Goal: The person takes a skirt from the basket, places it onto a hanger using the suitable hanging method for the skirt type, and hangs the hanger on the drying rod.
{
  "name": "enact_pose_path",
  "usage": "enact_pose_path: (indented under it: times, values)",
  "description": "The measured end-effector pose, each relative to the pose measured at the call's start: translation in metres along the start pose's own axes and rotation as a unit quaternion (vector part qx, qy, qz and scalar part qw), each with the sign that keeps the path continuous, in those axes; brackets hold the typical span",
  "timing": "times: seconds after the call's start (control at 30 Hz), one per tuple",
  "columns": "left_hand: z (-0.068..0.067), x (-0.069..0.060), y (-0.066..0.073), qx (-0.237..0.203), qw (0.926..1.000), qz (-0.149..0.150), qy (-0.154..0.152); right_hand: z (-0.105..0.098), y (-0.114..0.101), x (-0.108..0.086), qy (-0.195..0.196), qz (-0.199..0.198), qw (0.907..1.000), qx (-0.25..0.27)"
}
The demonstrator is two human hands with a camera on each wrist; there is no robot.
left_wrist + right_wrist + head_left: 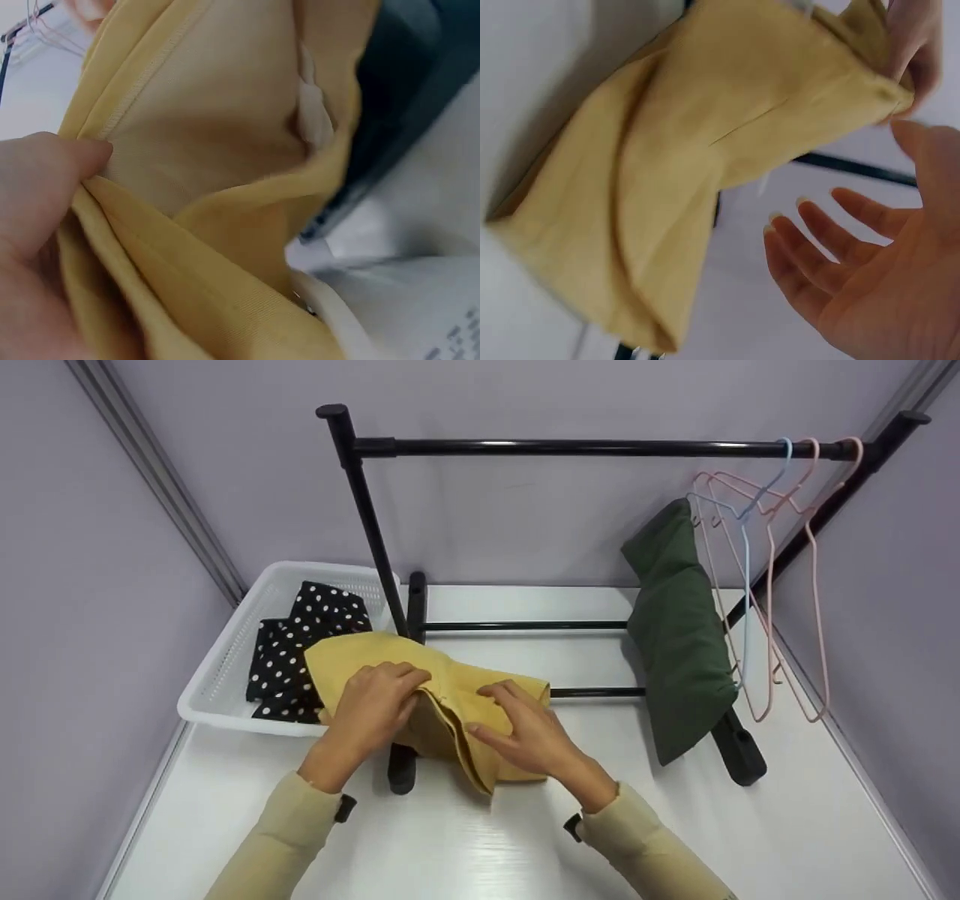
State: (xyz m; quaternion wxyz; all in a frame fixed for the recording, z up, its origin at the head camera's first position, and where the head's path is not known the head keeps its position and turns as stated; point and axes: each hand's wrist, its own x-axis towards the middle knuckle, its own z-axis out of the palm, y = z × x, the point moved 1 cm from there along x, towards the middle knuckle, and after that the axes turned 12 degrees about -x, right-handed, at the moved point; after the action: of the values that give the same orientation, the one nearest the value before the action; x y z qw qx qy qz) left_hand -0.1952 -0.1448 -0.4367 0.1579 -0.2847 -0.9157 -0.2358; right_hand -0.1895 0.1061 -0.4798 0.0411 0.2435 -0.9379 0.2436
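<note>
A yellow fabric piece (375, 651) with a hemmed opening lies across the rack's left foot and the basket's near-right edge. My left hand (373, 705) pinches the rim of the opening. In the left wrist view the thumb (45, 169) presses on the edge, and the inside shows a stitched seam and a white strip (313, 109). My right hand (529, 731) hovers at the right side of the fabric with its fingers spread. The right wrist view shows the palm (900, 292) with loosely bent fingers holding nothing, the thumb close to the fabric's edge.
A white basket (225, 660) at left holds a black polka-dot cloth (311, 649). The black rack's top bar (525, 448) spans above. At right, a green cushion-like item (675, 637) stands beside a blue hanger (746, 585) and pink hangers (771, 585).
</note>
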Motion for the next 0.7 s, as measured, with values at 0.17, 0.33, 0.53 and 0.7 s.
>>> enact_pose_path:
  times: [0.17,0.33,0.53,0.7]
  values:
    - [0.009,0.012,0.015,0.020,0.9994,0.028,-0.007,0.000,-0.025,-0.001,0.031,-0.037,0.9982,-0.037]
    - [0.016,0.018,0.028,0.015,0.9986,0.051,-0.004,-0.001,-0.028,0.001,0.109,-0.034,0.9900,-0.082]
    - [0.022,0.020,0.035,0.014,0.9982,0.057,-0.005,-0.007,-0.017,0.000,0.169,-0.062,0.9752,-0.129]
    - [0.023,0.019,0.034,0.013,0.9986,0.049,-0.013,-0.013,-0.006,-0.003,0.182,-0.064,0.9709,-0.142]
